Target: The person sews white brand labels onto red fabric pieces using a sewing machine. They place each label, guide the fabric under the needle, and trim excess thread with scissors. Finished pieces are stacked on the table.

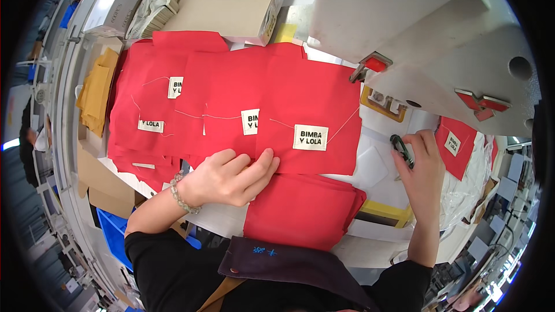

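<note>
Lettered labels [310, 137] on red cloth [324, 92], blue characters [265, 251] on apron [295, 264], printed carton [113, 11]

Labels [310, 137] on the spread of fabric pieces [225, 86], box [222, 6] behind it, sewing machine [428, 34] to its right

The white worktop [370, 249] carries a broad, overlapping spread of red fabric panels [228, 86] with pale labels, reaching from its left side to the middle. A pile of plain red pieces [298, 211] lies nearer the front edge. An open cardboard box [225, 3] sits behind the spread, a narrow box [95, 143] to its left. A pale grey machine [416, 29] stands at the far right, crumpled clear plastic [462, 201] nearer the front.
</note>
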Action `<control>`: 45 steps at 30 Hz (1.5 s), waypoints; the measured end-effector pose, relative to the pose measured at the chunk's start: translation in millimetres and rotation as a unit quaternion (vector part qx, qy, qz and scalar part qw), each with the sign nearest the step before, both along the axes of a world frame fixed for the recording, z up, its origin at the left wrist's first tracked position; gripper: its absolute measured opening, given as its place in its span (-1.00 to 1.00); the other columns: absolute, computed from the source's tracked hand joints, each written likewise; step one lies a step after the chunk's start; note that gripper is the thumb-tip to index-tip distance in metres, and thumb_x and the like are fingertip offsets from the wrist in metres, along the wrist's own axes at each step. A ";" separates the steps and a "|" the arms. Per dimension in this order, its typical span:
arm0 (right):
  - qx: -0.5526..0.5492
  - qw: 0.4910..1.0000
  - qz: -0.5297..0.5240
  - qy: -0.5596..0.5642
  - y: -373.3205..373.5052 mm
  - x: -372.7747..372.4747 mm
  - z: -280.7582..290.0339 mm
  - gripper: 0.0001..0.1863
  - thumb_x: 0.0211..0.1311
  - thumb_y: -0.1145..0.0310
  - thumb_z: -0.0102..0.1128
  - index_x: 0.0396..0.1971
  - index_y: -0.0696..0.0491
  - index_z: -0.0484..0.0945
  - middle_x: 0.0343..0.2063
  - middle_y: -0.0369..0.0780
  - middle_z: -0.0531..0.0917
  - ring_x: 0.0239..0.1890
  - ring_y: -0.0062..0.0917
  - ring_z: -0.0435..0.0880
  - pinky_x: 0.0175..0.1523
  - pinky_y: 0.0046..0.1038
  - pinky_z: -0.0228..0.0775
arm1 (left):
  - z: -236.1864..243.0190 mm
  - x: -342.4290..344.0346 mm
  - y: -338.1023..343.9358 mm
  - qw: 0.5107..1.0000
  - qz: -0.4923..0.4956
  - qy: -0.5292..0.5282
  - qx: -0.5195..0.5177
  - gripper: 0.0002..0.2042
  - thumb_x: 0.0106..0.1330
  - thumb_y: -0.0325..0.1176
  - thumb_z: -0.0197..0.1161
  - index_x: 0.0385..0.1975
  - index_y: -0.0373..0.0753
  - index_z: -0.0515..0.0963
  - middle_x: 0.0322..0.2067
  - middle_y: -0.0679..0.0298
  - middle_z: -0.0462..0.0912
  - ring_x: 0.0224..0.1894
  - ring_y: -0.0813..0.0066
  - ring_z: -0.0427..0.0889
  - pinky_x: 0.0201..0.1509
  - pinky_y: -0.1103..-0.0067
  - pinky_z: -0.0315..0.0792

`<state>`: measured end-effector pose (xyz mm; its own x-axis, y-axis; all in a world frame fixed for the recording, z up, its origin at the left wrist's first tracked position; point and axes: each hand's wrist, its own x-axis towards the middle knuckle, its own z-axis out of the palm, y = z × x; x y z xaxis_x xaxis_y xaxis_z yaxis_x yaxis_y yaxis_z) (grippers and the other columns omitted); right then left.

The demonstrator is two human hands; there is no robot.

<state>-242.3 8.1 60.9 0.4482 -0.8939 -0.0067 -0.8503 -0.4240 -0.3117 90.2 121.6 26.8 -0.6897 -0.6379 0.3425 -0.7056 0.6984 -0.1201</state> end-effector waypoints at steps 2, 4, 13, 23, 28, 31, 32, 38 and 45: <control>-0.011 1.000 0.002 0.029 2.5 -0.9 2.7 -0.68 -0.04 0.46 0.38 -0.26 0.08 0.49 -0.39 -0.17 0.50 -0.33 -0.22 0.58 -0.26 -0.31 0.41 | 0.8 -0.3 0.3 1.000 0.004 0.009 0.015 -0.70 0.00 -0.51 0.23 -0.21 -0.28 0.68 -0.17 0.23 0.65 -0.63 0.72 0.29 -0.59 0.73 0.18; -0.006 0.997 0.004 0.082 10.6 -6.8 7.5 -0.67 -0.09 0.50 0.37 -0.27 0.07 0.49 -0.52 -0.19 0.48 -0.39 -0.25 0.58 -0.29 -0.34 0.40 | 0.9 -0.1 0.7 1.000 0.011 0.013 0.025 -0.68 -0.03 -0.51 0.26 -0.19 -0.27 0.69 -0.16 0.22 0.66 -0.63 0.71 0.29 -0.59 0.72 0.17; 0.162 0.979 -0.043 -0.117 36.4 -60.6 31.3 -0.68 -0.11 0.48 0.43 -0.38 0.09 0.44 -0.65 -0.24 0.52 -0.59 -0.59 0.53 -0.38 -0.58 0.30 | -1.2 -1.5 -1.6 0.995 0.038 0.066 0.056 -0.61 -0.09 -0.48 0.25 -0.15 -0.25 0.68 -0.15 0.25 0.67 -0.63 0.72 0.38 -0.58 0.71 0.21; 0.204 0.857 -0.324 -0.344 86.2 -111.2 0.9 -0.72 0.19 0.60 0.21 -0.10 0.16 0.42 -0.60 -0.26 0.58 -0.56 -0.69 0.50 -0.40 -0.69 0.24 | -4.0 -3.3 -4.6 0.989 0.053 0.112 0.076 -0.66 -0.02 -0.49 0.24 -0.17 -0.25 0.65 -0.10 0.24 0.65 -0.63 0.72 0.37 -0.58 0.71 0.23; 0.295 0.713 -0.277 -0.573 96.5 -105.6 -8.5 -0.64 0.23 0.57 0.13 0.00 0.13 0.27 -0.43 -0.22 0.58 -0.51 -0.64 0.49 -0.41 -0.60 0.30 | -2.5 -4.0 -5.7 0.972 0.066 0.185 0.130 -0.67 -0.07 -0.57 0.27 -0.23 -0.22 0.67 -0.15 0.25 0.68 -0.62 0.61 0.48 -0.60 0.65 0.31; 0.354 0.715 -0.247 -0.550 92.4 -95.5 -12.7 -0.49 0.25 0.55 0.06 0.18 0.12 0.16 -0.37 -0.28 0.45 -0.43 -0.64 0.41 -0.36 -0.61 0.23 | -5.8 -4.1 -8.3 0.927 0.056 0.310 0.205 -0.70 -0.09 -0.64 0.24 -0.30 -0.23 0.66 -0.12 0.23 0.69 -0.59 0.56 0.54 -0.58 0.62 0.39; 0.351 0.750 -0.243 -0.505 86.1 -84.9 -12.7 -0.57 0.23 0.56 0.05 0.10 0.12 0.23 -0.40 -0.28 0.46 -0.45 -0.65 0.41 -0.37 -0.60 0.23 | -4.2 -6.8 -9.8 0.903 0.053 0.353 0.237 -0.72 -0.08 -0.63 0.25 -0.31 -0.23 0.65 -0.12 0.23 0.69 -0.55 0.54 0.57 -0.55 0.60 0.43; 0.042 0.995 0.029 -0.088 41.2 -21.5 2.7 -0.53 0.17 0.44 0.21 0.14 0.01 0.53 -0.54 -0.33 0.29 -0.63 -0.61 0.24 -0.47 -0.53 0.11 | 2.9 3.2 -6.0 0.906 0.011 0.367 0.213 -0.74 -0.09 -0.64 0.26 -0.34 -0.26 0.63 -0.23 0.20 0.73 -0.53 0.46 0.62 -0.54 0.60 0.45; -0.265 0.944 0.183 0.069 6.8 36.7 15.1 -0.38 -0.11 0.25 0.46 0.10 -0.10 0.61 -0.56 -0.33 0.25 -0.62 -0.54 0.29 -0.49 -0.48 0.12 | 11.4 19.6 8.3 0.938 0.029 0.313 0.146 -0.77 -0.10 -0.62 0.28 -0.38 -0.27 0.64 -0.27 0.19 0.74 -0.62 0.50 0.52 -0.60 0.61 0.34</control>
<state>-205.6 15.0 76.0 0.7559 -0.5728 0.3169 -0.6329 -0.7633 0.1300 109.9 129.9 38.2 -0.3724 -0.7979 0.4739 -0.6127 0.5949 0.5203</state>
